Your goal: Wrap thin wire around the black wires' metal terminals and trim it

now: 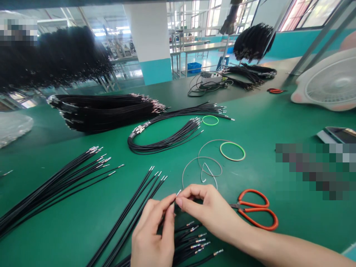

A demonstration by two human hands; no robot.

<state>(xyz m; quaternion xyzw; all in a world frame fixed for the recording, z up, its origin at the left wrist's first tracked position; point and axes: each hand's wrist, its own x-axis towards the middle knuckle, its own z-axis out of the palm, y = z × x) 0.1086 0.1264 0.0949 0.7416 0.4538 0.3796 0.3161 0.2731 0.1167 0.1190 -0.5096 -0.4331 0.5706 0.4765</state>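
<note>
My left hand [154, 228] pinches a thin black cable near its end, between thumb and forefinger. A bright metal tip [178, 192] pokes up between my two hands. My right hand [205, 205] has its thumb and forefinger closed at the same cable end; its fingertips hide most of the contact. Beneath my hands lies a bunch of black cables [191, 241] with crimped metal ends. To the left are several separate black cables [133, 211]. Scissors with orange handles [257, 209] rest beside my right wrist, blades partly hidden behind it.
A thin grey wire or tube [198, 157] curls beyond my hands, near two green rings [210, 120]. Further bundles of black cable [111, 111] lie across the green table [258, 129]. A white fan [330, 81] stands at right, and a power strip [210, 78] sits at the back.
</note>
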